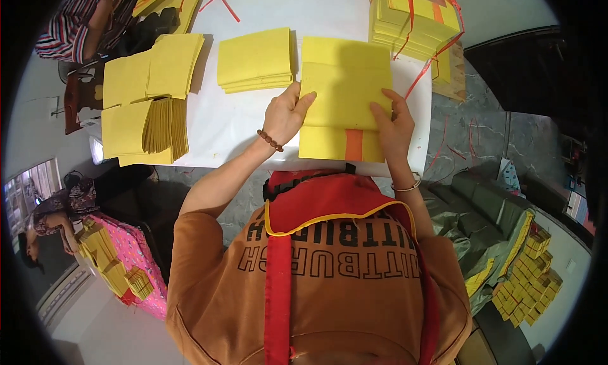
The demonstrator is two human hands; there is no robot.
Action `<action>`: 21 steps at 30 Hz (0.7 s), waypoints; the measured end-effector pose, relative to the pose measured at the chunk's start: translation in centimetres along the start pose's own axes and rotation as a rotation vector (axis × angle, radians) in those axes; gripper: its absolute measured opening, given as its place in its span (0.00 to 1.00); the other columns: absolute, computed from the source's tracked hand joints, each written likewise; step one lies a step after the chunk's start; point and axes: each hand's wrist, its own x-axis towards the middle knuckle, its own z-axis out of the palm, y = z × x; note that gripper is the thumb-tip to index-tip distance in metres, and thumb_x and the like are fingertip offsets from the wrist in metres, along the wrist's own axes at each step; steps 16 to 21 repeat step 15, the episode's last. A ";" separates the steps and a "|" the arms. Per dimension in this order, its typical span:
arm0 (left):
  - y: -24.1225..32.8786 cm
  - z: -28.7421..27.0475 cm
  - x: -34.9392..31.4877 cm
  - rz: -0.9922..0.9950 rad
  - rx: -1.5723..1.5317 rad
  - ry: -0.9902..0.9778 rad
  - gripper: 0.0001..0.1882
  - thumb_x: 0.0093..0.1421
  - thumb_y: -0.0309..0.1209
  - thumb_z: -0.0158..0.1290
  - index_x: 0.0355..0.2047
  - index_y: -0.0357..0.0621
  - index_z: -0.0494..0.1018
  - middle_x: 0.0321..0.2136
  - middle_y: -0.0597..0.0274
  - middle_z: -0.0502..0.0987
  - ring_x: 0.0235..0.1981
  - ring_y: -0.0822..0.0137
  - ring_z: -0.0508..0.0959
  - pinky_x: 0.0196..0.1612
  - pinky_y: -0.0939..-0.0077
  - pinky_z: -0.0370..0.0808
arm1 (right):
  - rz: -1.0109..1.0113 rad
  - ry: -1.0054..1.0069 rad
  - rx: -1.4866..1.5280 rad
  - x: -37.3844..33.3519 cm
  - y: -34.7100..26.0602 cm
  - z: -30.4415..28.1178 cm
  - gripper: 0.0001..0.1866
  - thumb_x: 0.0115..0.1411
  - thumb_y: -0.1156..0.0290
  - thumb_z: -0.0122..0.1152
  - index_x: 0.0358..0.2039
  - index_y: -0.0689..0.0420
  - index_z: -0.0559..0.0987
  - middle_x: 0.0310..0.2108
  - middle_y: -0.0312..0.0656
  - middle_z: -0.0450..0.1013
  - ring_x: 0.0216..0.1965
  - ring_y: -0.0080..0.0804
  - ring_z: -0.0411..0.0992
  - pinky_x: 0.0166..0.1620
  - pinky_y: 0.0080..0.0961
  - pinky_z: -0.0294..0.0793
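A stack of yellow paper sheets (pixel 339 89) lies at the near edge of the white table, partly in shadow. A short orange strip (pixel 354 144) shows on its near end. My left hand (pixel 284 117) grips the stack's left edge, thumb on top. Against the right edge, my right hand (pixel 396 125) holds it with bent fingers and thumb; the fingertips' undersides are hidden. Just left of my hands sits a smaller pile of yellow sheets (pixel 254 59).
More yellow stacks (pixel 130 74) cover the table's left side, one fanned. Tied yellow bundles (pixel 411 17) with red plastic string (pixel 437 51) stand at the far right. Another person's striped sleeve (pixel 63 29) shows at far left. Yellow bundles (pixel 529 283) lie at lower right.
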 end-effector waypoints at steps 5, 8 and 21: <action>0.7 -0.2 0.1 0.012 0.107 0.021 0.17 0.59 0.40 0.51 0.24 0.38 0.63 0.09 0.55 0.64 0.11 0.60 0.66 0.18 0.66 0.60 | -0.028 0.048 0.039 0.2 0.9 0.5 0.16 0.52 0.74 0.63 0.42 0.60 0.74 0.26 0.33 0.69 0.26 0.18 0.61 0.29 0.17 0.63; 0.8 -0.3 0.1 -0.010 0.057 0.025 0.15 0.59 0.39 0.52 0.27 0.39 0.65 0.09 0.58 0.65 0.11 0.61 0.66 0.17 0.67 0.60 | -0.019 0.047 0.023 0.2 0.9 0.4 0.15 0.52 0.73 0.63 0.41 0.60 0.74 0.26 0.34 0.69 0.25 0.19 0.61 0.30 0.17 0.63; 4.0 -1.3 -0.8 0.595 0.558 0.382 0.24 0.55 0.40 0.56 0.50 0.48 0.65 0.36 0.57 0.73 0.41 0.66 0.70 0.45 0.67 0.61 | -0.011 0.051 -0.078 0.2 0.6 0.3 0.17 0.52 0.69 0.63 0.41 0.59 0.74 0.26 0.35 0.69 0.26 0.21 0.61 0.31 0.19 0.64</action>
